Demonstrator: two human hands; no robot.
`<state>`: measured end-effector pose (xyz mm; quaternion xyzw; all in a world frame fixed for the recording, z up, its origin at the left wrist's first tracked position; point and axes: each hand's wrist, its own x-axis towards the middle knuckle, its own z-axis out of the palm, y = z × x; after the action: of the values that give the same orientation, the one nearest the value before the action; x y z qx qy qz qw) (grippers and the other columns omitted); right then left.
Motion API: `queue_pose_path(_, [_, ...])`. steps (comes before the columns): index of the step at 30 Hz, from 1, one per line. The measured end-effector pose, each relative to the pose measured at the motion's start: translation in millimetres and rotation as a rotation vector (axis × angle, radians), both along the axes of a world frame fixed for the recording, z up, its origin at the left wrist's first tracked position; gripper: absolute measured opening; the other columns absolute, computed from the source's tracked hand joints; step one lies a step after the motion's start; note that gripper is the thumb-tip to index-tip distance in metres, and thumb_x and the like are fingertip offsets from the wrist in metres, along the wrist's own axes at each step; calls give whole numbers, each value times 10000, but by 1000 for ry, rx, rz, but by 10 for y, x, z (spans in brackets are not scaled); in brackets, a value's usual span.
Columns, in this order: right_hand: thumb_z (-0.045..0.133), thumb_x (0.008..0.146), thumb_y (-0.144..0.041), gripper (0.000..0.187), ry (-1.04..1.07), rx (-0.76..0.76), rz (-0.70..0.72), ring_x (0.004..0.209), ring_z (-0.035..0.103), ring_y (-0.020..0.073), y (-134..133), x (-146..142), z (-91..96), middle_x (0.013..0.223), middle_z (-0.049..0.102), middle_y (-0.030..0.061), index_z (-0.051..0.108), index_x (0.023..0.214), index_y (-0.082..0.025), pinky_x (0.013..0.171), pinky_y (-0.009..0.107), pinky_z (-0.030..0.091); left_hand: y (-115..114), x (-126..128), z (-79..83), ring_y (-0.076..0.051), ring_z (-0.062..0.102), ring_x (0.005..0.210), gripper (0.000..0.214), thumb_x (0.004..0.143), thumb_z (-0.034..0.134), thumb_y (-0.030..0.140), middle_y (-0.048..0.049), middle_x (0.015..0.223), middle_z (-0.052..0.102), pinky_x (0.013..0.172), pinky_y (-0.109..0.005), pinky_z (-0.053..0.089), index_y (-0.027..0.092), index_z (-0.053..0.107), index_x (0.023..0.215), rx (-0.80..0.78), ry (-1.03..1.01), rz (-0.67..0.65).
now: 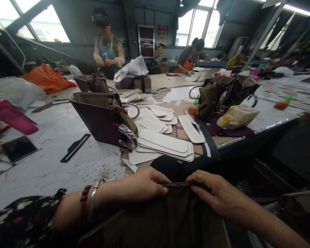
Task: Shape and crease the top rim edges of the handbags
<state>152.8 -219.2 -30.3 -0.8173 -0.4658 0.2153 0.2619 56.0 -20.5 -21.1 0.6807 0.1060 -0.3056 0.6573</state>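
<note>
My left hand (142, 186) and my right hand (214, 193) both pinch the top edge of a dark brown bag panel (175, 217) at the bottom of the view, fingers closed on its maroon rim. The two hands sit close together, thumbs nearly meeting. A bracelet and a bead band show on my left wrist. Just beyond the hands a stack of long cream-coloured strips (165, 144) lies on the table. A maroon handbag (100, 119) stands upright to the left of the strips.
A black flat cutout (74, 147) and a dark phone (18, 148) lie on the grey table (54, 162) at left. Olive bags (227, 91), glue bottles (193, 107) and a plastic jug (237, 116) sit at right. Other people work at the far end.
</note>
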Motion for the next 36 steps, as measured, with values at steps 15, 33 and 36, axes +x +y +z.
queue_pose_path(15, [520, 763, -373, 175, -76, -130, 7, 765, 519, 167, 134, -133, 150, 792, 589, -3, 581, 835, -225, 674, 265, 381, -60, -87, 116, -93, 434, 522, 309, 631, 521, 253, -3, 652, 567, 516, -193, 348, 123, 654, 878, 8, 5, 11])
queue_pose_path(33, [515, 778, -234, 79, 44, -12, 44, 674, 528, 111, 229, -142, 83, 703, 582, -40, 586, 755, -206, 595, 207, 357, -55, -97, 96, -85, 357, 518, 309, 702, 503, 305, 5, 617, 489, 499, -199, 315, 105, 651, 887, 107, -76, -54])
queue_pose_path(36, [508, 772, -229, 88, 37, -20, 10, 659, 525, 117, 233, -175, 97, 692, 583, -36, 589, 746, -204, 591, 216, 359, -30, -62, 77, -87, 372, 523, 325, 695, 555, 338, 18, 604, 464, 476, -189, 292, 117, 643, 916, 112, -118, -98])
